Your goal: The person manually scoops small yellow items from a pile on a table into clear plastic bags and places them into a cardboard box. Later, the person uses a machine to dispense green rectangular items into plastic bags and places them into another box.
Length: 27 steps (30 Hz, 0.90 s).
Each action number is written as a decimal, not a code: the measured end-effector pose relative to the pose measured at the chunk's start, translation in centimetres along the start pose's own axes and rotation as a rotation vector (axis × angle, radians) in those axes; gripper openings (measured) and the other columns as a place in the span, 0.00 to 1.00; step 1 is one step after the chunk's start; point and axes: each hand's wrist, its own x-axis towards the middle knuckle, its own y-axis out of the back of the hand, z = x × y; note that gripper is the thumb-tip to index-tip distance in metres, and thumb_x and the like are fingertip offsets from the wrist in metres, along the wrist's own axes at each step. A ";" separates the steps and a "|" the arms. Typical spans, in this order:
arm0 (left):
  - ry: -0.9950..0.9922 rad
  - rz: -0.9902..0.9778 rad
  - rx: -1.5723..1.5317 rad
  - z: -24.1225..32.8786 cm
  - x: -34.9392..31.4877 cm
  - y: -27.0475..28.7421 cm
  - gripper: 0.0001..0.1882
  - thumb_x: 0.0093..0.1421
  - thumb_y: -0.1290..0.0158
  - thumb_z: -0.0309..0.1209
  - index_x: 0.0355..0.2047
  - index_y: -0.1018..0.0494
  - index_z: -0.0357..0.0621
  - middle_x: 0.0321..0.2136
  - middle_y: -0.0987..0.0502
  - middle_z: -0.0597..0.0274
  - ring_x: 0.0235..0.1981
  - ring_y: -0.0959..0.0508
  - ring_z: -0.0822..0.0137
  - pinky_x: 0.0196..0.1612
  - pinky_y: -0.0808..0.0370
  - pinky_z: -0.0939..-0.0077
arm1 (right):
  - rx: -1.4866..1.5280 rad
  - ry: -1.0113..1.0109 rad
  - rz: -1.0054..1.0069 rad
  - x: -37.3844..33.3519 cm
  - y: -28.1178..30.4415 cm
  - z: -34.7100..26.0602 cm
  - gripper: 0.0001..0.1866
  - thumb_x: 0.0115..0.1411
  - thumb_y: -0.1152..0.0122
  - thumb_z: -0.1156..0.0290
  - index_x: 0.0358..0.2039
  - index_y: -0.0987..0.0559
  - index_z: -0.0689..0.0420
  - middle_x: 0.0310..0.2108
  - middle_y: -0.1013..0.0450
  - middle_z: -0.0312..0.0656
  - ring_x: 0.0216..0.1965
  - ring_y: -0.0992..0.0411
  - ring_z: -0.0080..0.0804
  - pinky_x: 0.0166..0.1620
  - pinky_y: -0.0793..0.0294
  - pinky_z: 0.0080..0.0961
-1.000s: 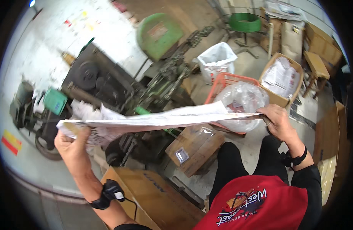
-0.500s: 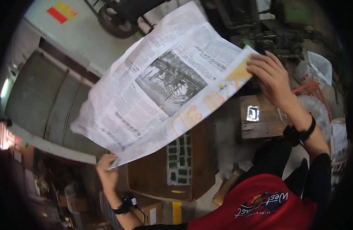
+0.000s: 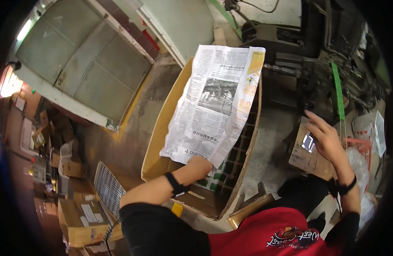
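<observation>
A printed newspaper sheet (image 3: 186, 128) lies slantwise inside a long open cardboard box (image 3: 160, 143), covering much of its inside. My left hand (image 3: 199, 167) is closed at the sheet's near edge and reaches into the box. Beside and under the paper, rows of green pieces in clear packing (image 3: 222, 177) show on the box's right side. My right hand (image 3: 326, 136) is off the paper, its fingers apart and empty. It hovers over a smaller brown carton (image 3: 299, 155) with a shiny rectangular patch (image 3: 308, 142) on top.
Dark machinery (image 3: 286, 59) stands behind and right of the box. A red crate (image 3: 360, 147) and clear plastic bags are at far right. On the left are a grey-green panelled door (image 3: 77, 64), stacked cartons (image 3: 79, 222) and a gridded panel (image 3: 109, 185).
The newspaper has come down from being held up between both hands into the box. My right hand has let go of it and moved right. The view has turned.
</observation>
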 end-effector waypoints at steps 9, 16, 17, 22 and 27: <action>-0.171 -0.513 -0.002 -1.1 10.2 -5.0 0.11 0.41 0.49 0.25 0.27 0.21 0.43 0.30 0.22 0.50 0.30 0.23 0.49 0.32 0.27 0.62 | -0.047 -0.745 0.099 -19.0 5.5 3.7 0.18 0.47 0.53 0.89 0.41 0.28 0.67 0.49 0.33 0.52 0.52 0.35 0.46 0.55 0.40 0.31; -0.279 -0.471 -0.275 -0.7 14.6 -11.5 0.12 0.33 0.48 0.21 0.22 0.21 0.39 0.26 0.22 0.49 0.25 0.23 0.58 0.27 0.30 0.64 | 0.021 -1.021 -0.017 -28.1 3.3 2.4 0.17 0.48 0.54 0.87 0.40 0.28 0.69 0.44 0.31 0.55 0.47 0.32 0.47 0.51 0.35 0.32; -0.195 -0.555 -0.294 -1.0 16.1 -15.0 0.12 0.33 0.47 0.22 0.23 0.21 0.40 0.25 0.22 0.50 0.25 0.23 0.57 0.27 0.29 0.65 | -0.018 -1.017 -0.073 -29.8 2.8 2.4 0.16 0.48 0.53 0.87 0.39 0.28 0.69 0.42 0.31 0.56 0.46 0.31 0.48 0.49 0.35 0.32; -0.073 -0.447 -0.255 -1.2 17.8 -6.6 0.10 0.38 0.46 0.24 0.24 0.22 0.41 0.25 0.22 0.49 0.28 0.21 0.55 0.30 0.26 0.65 | -0.126 -1.183 -0.239 -38.3 0.0 2.7 0.08 0.48 0.49 0.81 0.31 0.27 0.66 0.33 0.30 0.52 0.37 0.31 0.50 0.43 0.33 0.33; 0.147 0.464 -0.309 -1.5 18.7 1.4 0.24 0.47 0.49 0.27 0.46 0.34 0.32 0.50 0.35 0.41 0.50 0.31 0.52 0.45 0.30 0.61 | -0.060 -1.263 -0.321 -44.2 -2.8 4.1 0.08 0.48 0.47 0.81 0.31 0.25 0.65 0.32 0.28 0.52 0.36 0.29 0.45 0.39 0.31 0.31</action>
